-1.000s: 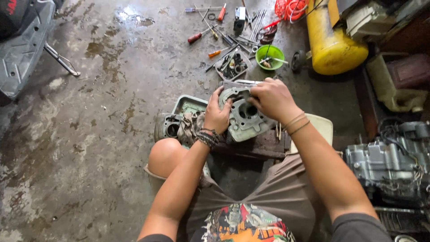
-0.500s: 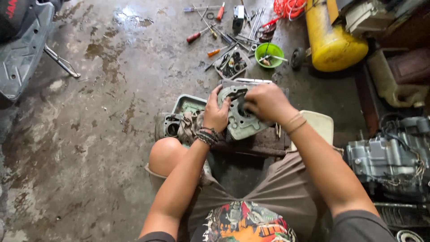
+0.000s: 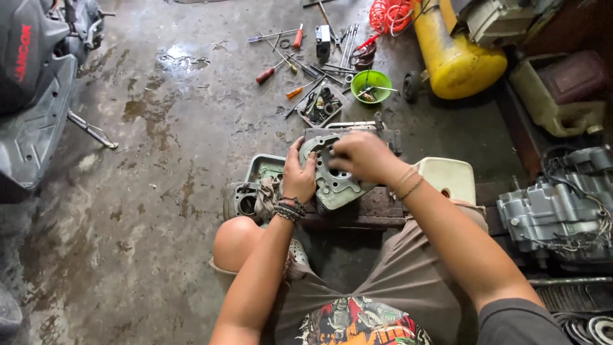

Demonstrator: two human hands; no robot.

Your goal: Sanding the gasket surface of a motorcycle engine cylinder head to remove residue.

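Observation:
A grey metal engine cylinder block [image 3: 335, 182] with a thin gasket on its face rests on a dark wooden block [image 3: 377, 207] in front of me. My left hand [image 3: 299, 176] grips the cylinder's left side. My right hand [image 3: 359, 154] lies over its top face, fingers curled on the gasket, hiding the bore. Beaded bracelets circle my left wrist.
A second engine part [image 3: 241, 200] and a rag lie by a shallow tray [image 3: 263, 167] at the left. Screwdrivers [image 3: 273, 69], a green bowl [image 3: 371, 86] and a parts box [image 3: 320, 105] sit ahead. A yellow tank [image 3: 454, 54], an engine case [image 3: 552, 214] and a scooter [image 3: 35, 96] surround me.
My right hand has slid left across the cylinder's top face, covering the bore that showed a second ago. My left hand keeps its grip.

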